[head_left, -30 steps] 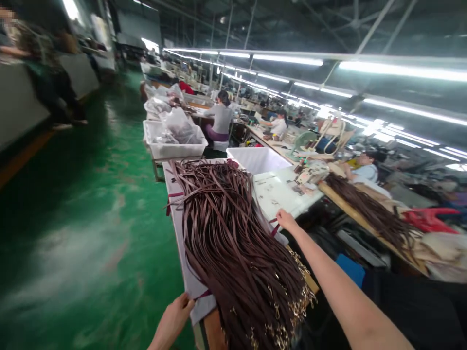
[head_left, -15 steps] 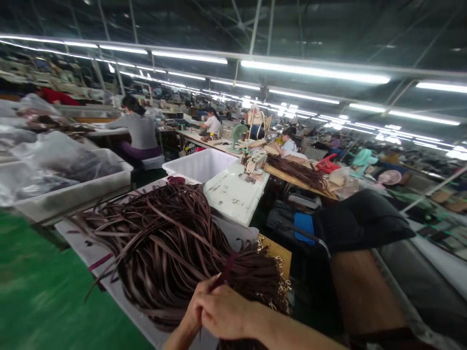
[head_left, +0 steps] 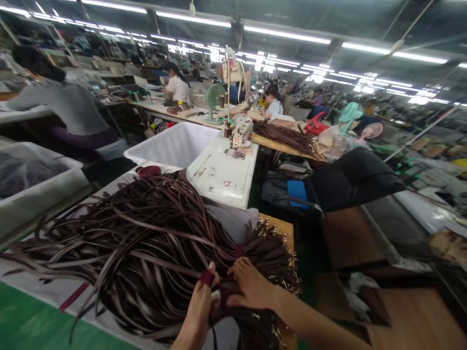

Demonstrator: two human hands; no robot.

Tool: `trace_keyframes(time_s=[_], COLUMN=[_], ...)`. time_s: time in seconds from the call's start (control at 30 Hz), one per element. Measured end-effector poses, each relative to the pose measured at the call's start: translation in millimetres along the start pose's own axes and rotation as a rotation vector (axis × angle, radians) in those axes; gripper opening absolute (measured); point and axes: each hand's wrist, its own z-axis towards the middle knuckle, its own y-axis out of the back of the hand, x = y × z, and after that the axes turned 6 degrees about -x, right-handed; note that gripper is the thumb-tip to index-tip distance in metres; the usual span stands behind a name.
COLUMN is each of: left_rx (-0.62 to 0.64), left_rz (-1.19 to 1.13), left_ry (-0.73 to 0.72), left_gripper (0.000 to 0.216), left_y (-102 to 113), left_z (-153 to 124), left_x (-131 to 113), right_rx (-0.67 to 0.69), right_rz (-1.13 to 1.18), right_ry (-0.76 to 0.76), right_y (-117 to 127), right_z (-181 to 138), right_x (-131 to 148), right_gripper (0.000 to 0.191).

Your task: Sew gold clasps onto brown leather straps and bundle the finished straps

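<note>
brown straps [head_left: 153, 243] bundle gripped by left hand [head_left: 200, 306] and right hand [head_left: 251, 287], both closed around it.

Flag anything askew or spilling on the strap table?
The pile of brown straps is a loose tangle, with ends splaying over the table edge at left. Both hands, left hand and right hand, grip its bunched end. No damage visible.

No text, label, brand or number can be read anywhere. The marks on the white sewing desk [head_left: 222, 170] are too blurred to make out.
</note>
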Motion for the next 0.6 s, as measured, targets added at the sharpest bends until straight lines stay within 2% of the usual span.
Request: trace_keyframes(time_s=[0.03, 0.07, 0.13, 0.2, 0.27, 0.4, 0.5, 0.6], left_rx=[0.013, 0.027, 0.057, 0.093, 0.131, 0.231, 0.264, 0.276], left_rz=[-0.005, -0.007, -0.012, -0.026, -0.033, 0.023, 0.038, 0.074], left_ry=[0.033, 0.063, 0.117, 0.166, 0.208, 0.235, 0.181, 0.124], left_gripper=[0.052, 0.05, 0.047, 0.048, 0.052, 0.055, 0.057, 0.055], left_y=[-1.5, -2.2, -1.6, 0.9, 4.8, 15.7, 23.5, 33.2], left_z=[-3.8, -6.3, -4.0, 9.4, 29.5, 57.7, 58.5, 53.2], left_x=[0.0, -0.5, -4.7, -14.1, -26.3, -43.2, -45.1, -43.5], right_rx=[-0.034, -0.041, -0.049, -0.017, 0.025, 0.062, 0.079, 0.057], right_rz=[-0.108, -0.167, -0.162, -0.079, 0.013, 0.206, 0.35, 0.456], right_ry=[0.035, 0.034, -0.121, -0.316, -0.386, -0.359, -0.402, -0.506], right_y=[-15.7, -31.8, -59.1, -73.0, -71.3, -45.9, -36.8, -43.5], right_z=[-17.5, -30.7, -41.0, -32.9, -18.4, -4.2, -3.5, -1.0], right_x=[7.0, 15.6, 32.4, 39.8, 35.0, 13.6, 7.2, 8.2], right_gripper=[0.059, 0.057, 0.034, 0.025, 0.028, 0.034, 0.046, 0.063])
